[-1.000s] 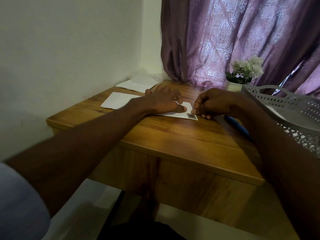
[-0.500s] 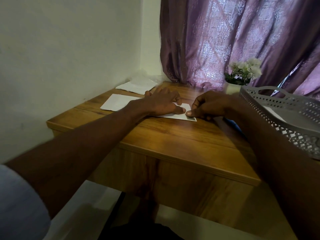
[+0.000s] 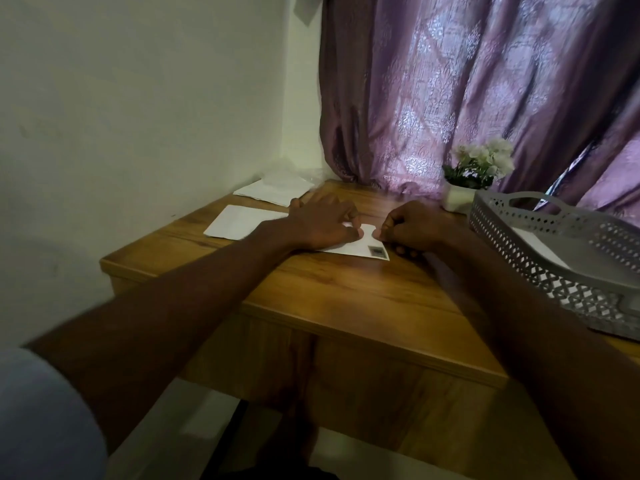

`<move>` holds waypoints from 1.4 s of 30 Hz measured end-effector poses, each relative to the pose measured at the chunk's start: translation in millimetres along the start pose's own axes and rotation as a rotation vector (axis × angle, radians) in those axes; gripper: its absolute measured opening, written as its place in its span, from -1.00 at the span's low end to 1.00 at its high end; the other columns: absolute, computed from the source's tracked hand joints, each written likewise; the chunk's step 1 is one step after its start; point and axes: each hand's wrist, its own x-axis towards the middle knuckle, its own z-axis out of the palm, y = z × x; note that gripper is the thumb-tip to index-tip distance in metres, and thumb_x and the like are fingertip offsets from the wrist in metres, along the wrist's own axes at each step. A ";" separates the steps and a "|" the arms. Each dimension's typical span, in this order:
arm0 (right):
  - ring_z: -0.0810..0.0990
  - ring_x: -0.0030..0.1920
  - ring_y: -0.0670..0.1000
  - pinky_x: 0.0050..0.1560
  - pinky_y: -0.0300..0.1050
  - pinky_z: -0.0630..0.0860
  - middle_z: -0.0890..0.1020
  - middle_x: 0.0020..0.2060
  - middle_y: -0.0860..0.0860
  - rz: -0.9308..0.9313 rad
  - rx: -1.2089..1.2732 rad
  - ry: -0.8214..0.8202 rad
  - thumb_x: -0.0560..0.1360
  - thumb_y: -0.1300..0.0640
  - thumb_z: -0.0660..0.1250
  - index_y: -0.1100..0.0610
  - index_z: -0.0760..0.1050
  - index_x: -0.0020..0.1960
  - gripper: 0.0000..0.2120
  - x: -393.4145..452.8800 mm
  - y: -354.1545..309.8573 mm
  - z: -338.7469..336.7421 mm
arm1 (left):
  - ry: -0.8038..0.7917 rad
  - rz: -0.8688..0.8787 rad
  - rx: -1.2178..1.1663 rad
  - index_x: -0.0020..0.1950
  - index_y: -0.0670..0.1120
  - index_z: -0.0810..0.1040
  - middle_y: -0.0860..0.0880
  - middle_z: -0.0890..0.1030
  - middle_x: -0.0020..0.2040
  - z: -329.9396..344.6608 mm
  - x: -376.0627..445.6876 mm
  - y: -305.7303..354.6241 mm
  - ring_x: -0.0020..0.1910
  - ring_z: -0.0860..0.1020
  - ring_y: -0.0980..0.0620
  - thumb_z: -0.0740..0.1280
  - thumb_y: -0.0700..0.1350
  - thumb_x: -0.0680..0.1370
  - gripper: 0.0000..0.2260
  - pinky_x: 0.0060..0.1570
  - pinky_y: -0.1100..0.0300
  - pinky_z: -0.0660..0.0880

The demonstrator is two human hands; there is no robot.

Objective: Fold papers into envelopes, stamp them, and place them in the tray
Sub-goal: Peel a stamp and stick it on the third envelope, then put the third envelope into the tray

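The left hand (image 3: pixel 322 225) lies flat, fingers straight, pressing the envelope (image 3: pixel 356 249) on the counter (image 3: pixel 346 292). The right hand (image 3: pixel 414 230), fingers curled, pinches its right edge (stamp (image 3: pixel 376 251) at near corner). Tray (image 3: pixel 540 247) stands to the right w/ paper inside.

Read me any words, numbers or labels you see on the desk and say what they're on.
No text can be read.
Stamp on the envelope: dark printed patch, too small and blurred to read.
Loose papers, tray, flower pot: no writing visible.
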 end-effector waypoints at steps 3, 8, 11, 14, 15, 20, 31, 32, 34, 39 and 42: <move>0.41 -0.58 -0.07 -0.50 -0.28 0.36 0.56 -0.54 0.01 0.019 0.098 0.052 0.57 0.09 0.42 0.19 0.59 -0.21 -0.77 -2.0 3.4 0.8 | 0.136 0.038 0.008 0.00 0.12 0.54 0.10 0.53 0.06 0.3 -1.7 0.4 0.20 0.48 -0.01 0.26 0.23 0.62 -0.79 0.28 -0.11 0.28; 0.53 -0.43 0.08 -0.39 -0.13 0.48 0.63 -0.41 0.14 0.069 0.102 0.174 0.50 0.15 0.36 0.20 0.58 -0.23 -0.83 -8.0 -1.2 11.6 | 0.417 0.087 0.068 -0.10 -0.02 0.56 0.02 0.62 -0.17 -0.7 -5.9 5.2 -0.19 0.51 0.03 0.24 0.07 0.66 -0.76 0.12 0.00 0.40; 0.65 -0.02 0.24 0.03 0.04 0.59 0.67 0.04 0.25 0.064 0.043 0.309 0.56 0.06 0.23 0.17 0.62 -0.02 -0.76 -8.7 -2.4 24.7 | 0.521 0.051 0.119 -0.15 -0.01 0.57 0.07 0.52 -0.26 -7.0 -8.4 5.5 -0.23 0.52 0.03 0.21 0.06 0.66 -0.72 0.13 -0.02 0.39; 0.58 0.24 0.20 0.17 -0.04 0.47 0.65 0.22 0.12 0.071 -0.129 0.471 0.64 -0.01 0.20 0.09 0.66 0.15 -0.69 -17.8 -7.2 27.9 | 0.600 -0.059 0.116 -0.12 -0.04 0.64 0.04 0.58 -0.26 -15.5 -17.0 2.0 -0.22 0.54 0.04 0.20 0.06 0.67 -0.69 0.17 -0.04 0.41; 0.58 0.24 0.19 0.17 -0.05 0.46 0.66 0.22 0.11 0.067 -0.129 0.497 0.65 -0.02 0.20 0.08 0.67 0.16 -0.69 -19.7 -8.3 27.2 | 0.611 -0.114 0.129 -0.09 -0.05 0.65 0.01 0.63 -0.23 -18.8 -22.1 -0.8 -0.18 0.58 0.02 0.20 0.06 0.67 -0.68 0.18 -0.05 0.42; 0.61 0.13 0.21 0.00 -0.03 0.41 0.68 0.08 0.15 0.000 -0.228 0.511 0.66 -0.08 0.18 0.12 0.67 0.04 -0.63 -21.9 -10.1 32.0 | 0.558 -0.503 0.259 0.05 -0.10 0.65 -0.07 0.65 0.00 -37.0 -58.7 -32.9 0.05 0.60 -0.10 0.25 0.05 0.63 -0.73 0.19 -0.08 0.40; 0.60 0.02 0.08 0.01 -0.01 0.48 0.65 -0.09 0.00 -0.072 -0.180 0.481 0.55 -0.23 0.31 0.04 0.55 0.00 -0.67 -41.7 -13.9 37.6 | 0.447 -0.784 0.210 0.17 -0.14 0.61 -0.19 0.50 0.28 -30.1 -98.1 -50.4 0.28 0.43 -0.21 0.29 0.15 0.58 -0.61 0.25 -0.08 0.35; 0.61 0.05 0.09 0.04 0.00 0.49 0.66 -0.05 0.01 -0.079 -0.212 0.468 0.57 -0.22 0.29 0.04 0.56 0.01 -0.67 -42.7 -14.4 38.0 | 0.441 -0.756 0.200 0.19 -0.15 0.60 -0.19 0.49 0.29 -29.6 -99.3 -49.9 0.30 0.42 -0.22 0.29 0.15 0.58 -0.60 0.27 -0.09 0.34; 0.60 0.11 0.09 0.09 0.01 0.50 0.66 0.04 0.03 -0.112 -0.241 0.446 0.60 -0.18 0.27 0.05 0.59 0.08 -0.69 -45.7 -15.6 38.9 | 0.429 -0.702 0.161 0.24 -0.16 0.56 -0.20 0.47 0.33 -30.9 -102.3 -47.5 0.34 0.39 -0.23 0.29 0.15 0.60 -0.58 0.31 -0.11 0.32; 0.57 0.17 0.11 0.08 -0.04 0.43 0.61 0.16 0.06 -0.114 -0.245 0.417 0.60 -0.05 0.31 0.04 0.58 0.18 -0.76 -50.7 -17.5 37.6 | 0.473 -0.690 -0.065 0.35 -0.17 0.46 -0.19 0.51 0.33 -40.0 -101.1 -48.1 0.33 0.46 -0.22 0.34 0.05 0.59 -0.58 0.32 -0.12 0.39; 0.60 0.11 0.12 0.05 -0.02 0.47 0.65 0.07 0.07 -0.108 -0.236 0.440 0.59 0.01 0.30 0.07 0.62 0.07 -0.81 -47.8 -15.5 37.7 | 0.564 -0.603 -0.465 0.29 -0.15 0.51 -0.15 0.61 0.23 -44.3 -101.7 -55.9 0.17 0.58 -0.14 0.38 -0.11 0.57 -0.68 0.17 -0.01 0.56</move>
